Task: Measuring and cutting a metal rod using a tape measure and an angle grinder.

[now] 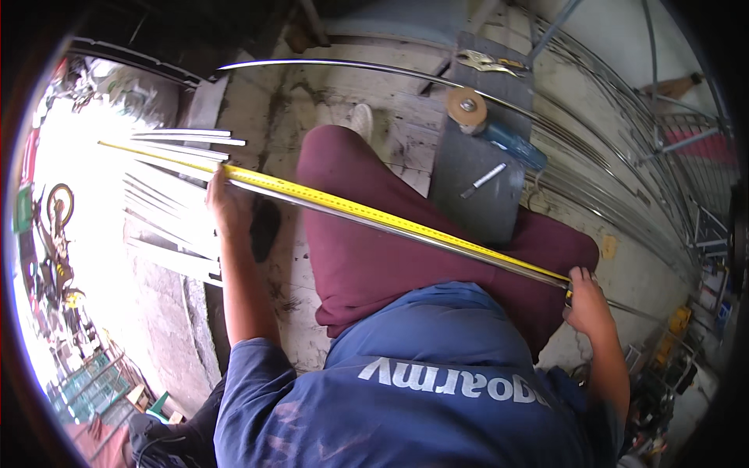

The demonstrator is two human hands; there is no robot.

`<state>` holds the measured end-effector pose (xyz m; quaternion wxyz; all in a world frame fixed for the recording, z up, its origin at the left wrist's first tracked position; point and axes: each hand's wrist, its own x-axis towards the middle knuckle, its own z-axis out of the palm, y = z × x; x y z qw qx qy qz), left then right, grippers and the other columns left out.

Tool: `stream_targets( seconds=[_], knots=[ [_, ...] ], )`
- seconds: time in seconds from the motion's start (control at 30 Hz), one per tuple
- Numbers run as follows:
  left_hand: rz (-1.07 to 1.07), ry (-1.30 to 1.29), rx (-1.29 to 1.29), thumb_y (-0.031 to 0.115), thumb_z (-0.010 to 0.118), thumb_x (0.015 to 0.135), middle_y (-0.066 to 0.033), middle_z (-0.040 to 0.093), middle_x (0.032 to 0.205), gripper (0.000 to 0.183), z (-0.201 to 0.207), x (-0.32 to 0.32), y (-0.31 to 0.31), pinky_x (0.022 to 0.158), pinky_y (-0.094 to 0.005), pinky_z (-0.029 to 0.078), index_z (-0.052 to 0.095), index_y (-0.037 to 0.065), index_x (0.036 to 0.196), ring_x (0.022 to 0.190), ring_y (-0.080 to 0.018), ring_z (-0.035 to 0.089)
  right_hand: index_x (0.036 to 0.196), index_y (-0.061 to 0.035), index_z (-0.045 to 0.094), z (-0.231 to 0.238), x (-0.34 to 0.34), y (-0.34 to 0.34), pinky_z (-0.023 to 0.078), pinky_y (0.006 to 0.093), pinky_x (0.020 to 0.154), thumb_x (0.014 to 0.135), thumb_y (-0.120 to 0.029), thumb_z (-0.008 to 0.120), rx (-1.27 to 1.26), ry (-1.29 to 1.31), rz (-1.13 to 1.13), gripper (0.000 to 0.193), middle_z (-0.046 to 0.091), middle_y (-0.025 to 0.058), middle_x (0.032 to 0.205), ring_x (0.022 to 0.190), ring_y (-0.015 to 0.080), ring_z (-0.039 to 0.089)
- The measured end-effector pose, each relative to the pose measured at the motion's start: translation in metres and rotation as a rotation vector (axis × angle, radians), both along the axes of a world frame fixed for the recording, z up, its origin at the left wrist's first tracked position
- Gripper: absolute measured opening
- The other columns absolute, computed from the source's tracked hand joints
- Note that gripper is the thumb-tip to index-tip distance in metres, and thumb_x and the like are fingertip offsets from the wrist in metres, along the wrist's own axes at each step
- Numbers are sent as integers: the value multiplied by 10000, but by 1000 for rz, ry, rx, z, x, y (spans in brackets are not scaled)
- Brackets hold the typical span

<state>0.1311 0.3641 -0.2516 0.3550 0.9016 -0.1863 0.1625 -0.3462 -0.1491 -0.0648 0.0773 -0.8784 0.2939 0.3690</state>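
A yellow tape measure blade (374, 214) is stretched along a thin metal tube (406, 235) that crosses above my thighs. My left hand (221, 204) grips the tube and the blade together; the blade runs on past it to the left. At the far right of the blade, my right hand (589, 306) is closed around the tape measure's case (569, 296), which is mostly hidden by the fingers. Beyond my right thigh, a dark grey bench (456, 168) carries an angle grinder (511, 143) with a brown disc, a white marker (484, 180) and locking pliers (485, 62).
Several metal tubes (183, 143) jut out at the left into bright light. More long rods (601, 203) lie on the right. A long curved rod (351, 65) passes over the bench. Another person's hand (676, 87) shows at upper right, and a person (168, 438) at lower left.
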Motion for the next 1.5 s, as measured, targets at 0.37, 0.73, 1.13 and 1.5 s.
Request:
stream_targets(
  seconds=[0.37, 0.73, 1.13, 1.5],
  knots=[
    [-394, 336, 807, 271, 617, 1040, -79, 673, 1241, 227, 135, 36, -37, 1226, -572, 166, 716, 93, 1140, 1266, -291, 597, 1135, 12, 611, 20, 33, -43, 509, 481, 941, 711, -8, 703, 192, -430, 1, 434, 648, 241, 1073, 1046, 474, 610],
    [-729, 163, 695, 177, 699, 972, -147, 623, 1023, 147, 134, 64, -139, 921, -458, 515, 734, 45, 1026, 1121, -335, 617, 1097, -16, 694, -6, 89, -41, 504, 548, 881, 956, -122, 681, 73, -448, 9, 177, 681, 238, 1067, 1020, 483, 633],
    [-440, 278, 1156, 346, 554, 1041, -109, 448, 1628, 574, -4, 180, -314, 1182, -629, 375, 428, 252, 1593, 1484, -361, 441, 969, -13, 706, 29, 43, -76, 510, 529, 828, 944, -130, 684, -128, -362, -202, 121, 671, 212, 963, 941, 456, 639],
    [-673, 120, 864, 414, 508, 1088, -231, 698, 1212, 407, 11, 142, -362, 977, -532, 520, 608, 45, 1226, 1152, -438, 660, 990, 55, 687, 64, -120, -123, 425, 350, 631, 968, -123, 711, -219, -570, -655, 182, 573, 48, 729, 685, 140, 517]
  ],
)
